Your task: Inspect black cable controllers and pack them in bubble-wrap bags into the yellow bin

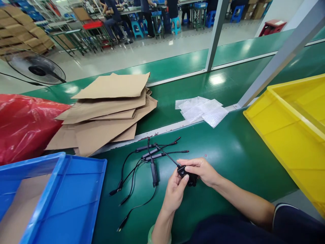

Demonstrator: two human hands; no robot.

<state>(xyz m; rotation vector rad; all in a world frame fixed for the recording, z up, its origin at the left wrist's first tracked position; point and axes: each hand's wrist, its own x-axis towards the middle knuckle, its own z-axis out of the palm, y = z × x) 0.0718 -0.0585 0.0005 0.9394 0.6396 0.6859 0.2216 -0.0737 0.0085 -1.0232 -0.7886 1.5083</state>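
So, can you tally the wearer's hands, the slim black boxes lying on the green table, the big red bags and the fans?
Hands: 2 (left hand and right hand)
Slim black boxes: 4
Big red bag: 1
Fan: 1
Total: 8

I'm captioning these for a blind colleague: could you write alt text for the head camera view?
A person's left hand and right hand hold a small black device over a green work surface. Black cables lie nearby, with cardboard sheets and clear bags beyond.
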